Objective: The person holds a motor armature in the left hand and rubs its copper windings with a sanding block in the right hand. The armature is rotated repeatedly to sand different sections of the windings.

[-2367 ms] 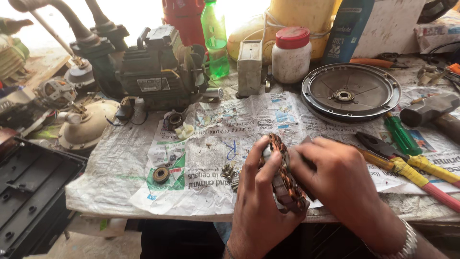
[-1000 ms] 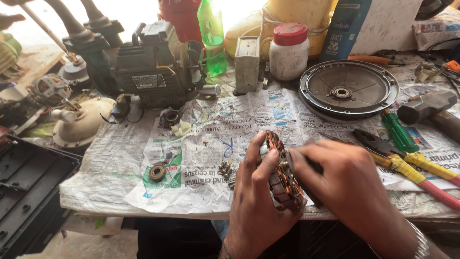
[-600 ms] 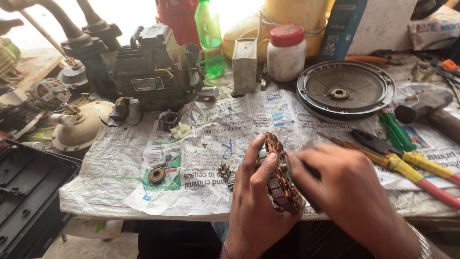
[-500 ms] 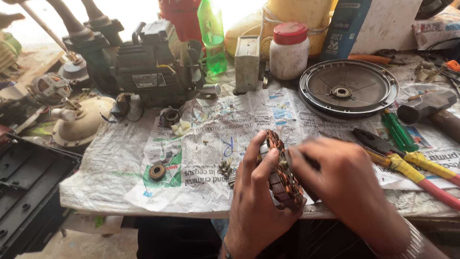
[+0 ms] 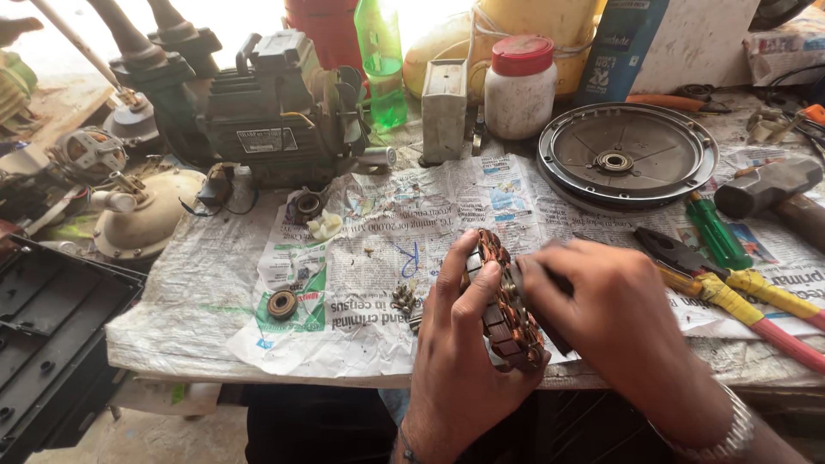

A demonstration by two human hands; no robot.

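Observation:
My left hand (image 5: 454, 361) grips a round copper-wound motor stator (image 5: 505, 302) and holds it on edge above the front of the bench. My right hand (image 5: 614, 314) is closed around a thin dark tool whose tip rests against the stator's face; most of that tool is hidden by my fingers. Newspaper (image 5: 387, 249) covers the bench under both hands. A small bearing (image 5: 282, 304) lies on the paper to the left, and a few small screws (image 5: 406, 299) lie just left of my left hand.
A round metal motor cover (image 5: 627, 159) sits at the back right. Yellow-handled pliers (image 5: 730, 288), a green screwdriver (image 5: 718, 232) and a hammer (image 5: 769, 189) lie right. A dark pump motor (image 5: 275, 112), green bottle (image 5: 382, 60) and white jar (image 5: 518, 86) stand behind. A black tray (image 5: 51, 335) sits lower left.
Both hands keep hold of the stator and have shifted only slightly; my right hand has worked a little over its face. Bench objects stay put.

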